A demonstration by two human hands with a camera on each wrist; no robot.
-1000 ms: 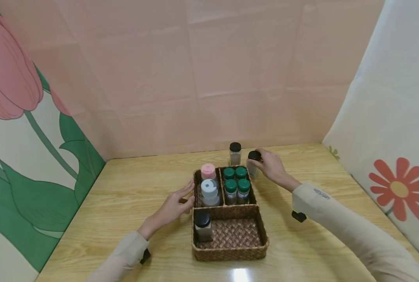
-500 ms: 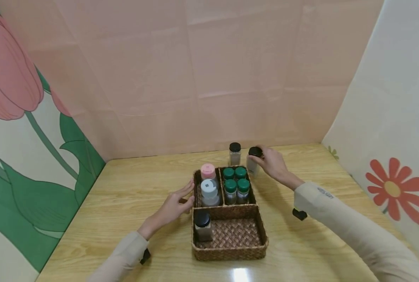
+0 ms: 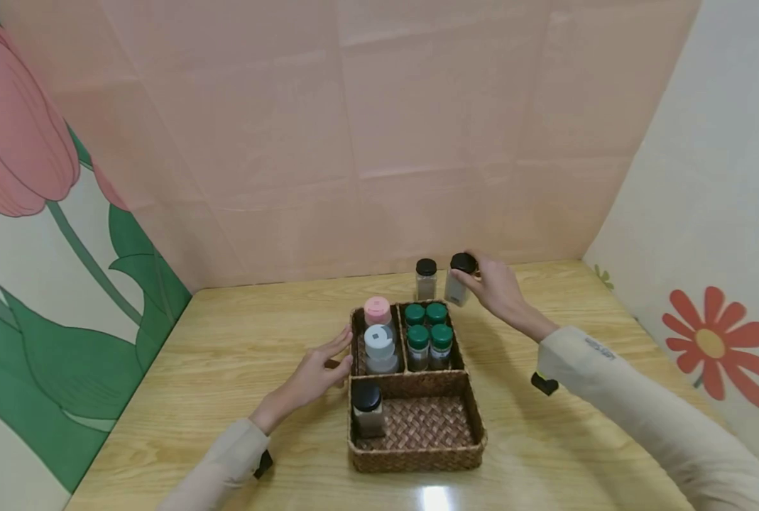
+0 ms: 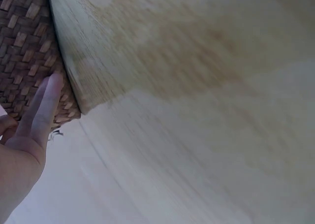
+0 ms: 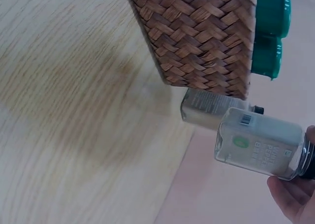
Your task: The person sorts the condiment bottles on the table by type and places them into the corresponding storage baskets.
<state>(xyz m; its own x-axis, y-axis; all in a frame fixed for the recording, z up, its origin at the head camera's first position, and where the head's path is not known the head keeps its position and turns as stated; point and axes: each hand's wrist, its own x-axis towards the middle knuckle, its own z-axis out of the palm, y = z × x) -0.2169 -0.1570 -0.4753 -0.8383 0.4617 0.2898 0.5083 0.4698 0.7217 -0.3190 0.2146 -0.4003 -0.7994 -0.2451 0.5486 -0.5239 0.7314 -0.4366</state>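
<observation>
My right hand (image 3: 499,289) pinches the black lid of a glass spice jar (image 5: 261,143) holding pale powder. The jar is slightly tilted and off the table, beyond the back right corner of a woven basket (image 3: 417,460). A similar black-lidded jar (image 3: 426,282) stands on the table just left of it. My left hand (image 3: 312,372) rests its extended fingers (image 4: 47,103) against the basket's left wall. The front compartment holds another black-lidded jar (image 3: 369,415). Several green-capped jars (image 3: 419,344) fill the back right compartment.
A pink-capped bottle (image 3: 377,311) and a white-capped bottle (image 3: 380,348) stand in the basket's back left compartment. Wooden tabletop (image 3: 258,319) surrounds the basket. A pink backdrop (image 3: 379,177) rises along the table's back edge, with flowered cloths at both sides.
My right hand has lifted the glass spice jar and moved it up and back, away from the basket's right edge. My left hand has stayed in place.
</observation>
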